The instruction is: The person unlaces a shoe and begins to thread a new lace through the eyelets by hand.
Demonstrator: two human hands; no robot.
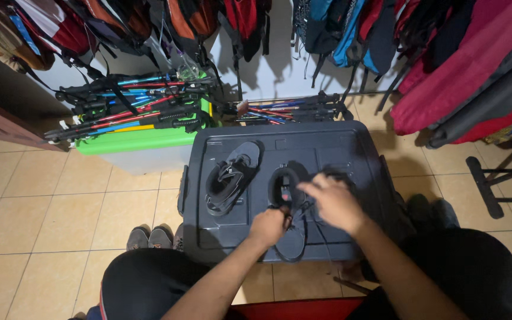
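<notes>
Head view: person seated, legs in dark trousers nearest.
Left hand [269,226]: fingers closed on the near sandal [290,213], mid-strap.
Right hand [333,201]: blurred, fingers seemingly loosely spread over the same sandal; grip unclear.
Near sandal: on dark bin lid [351,148], centre.
Second sandal [231,176]: left, apart.
Far: trekking poles [131,106] on green lid [137,141].

Dark bin lid [351,148] w/ two sandals [232,176] [288,219] on it.
</notes>
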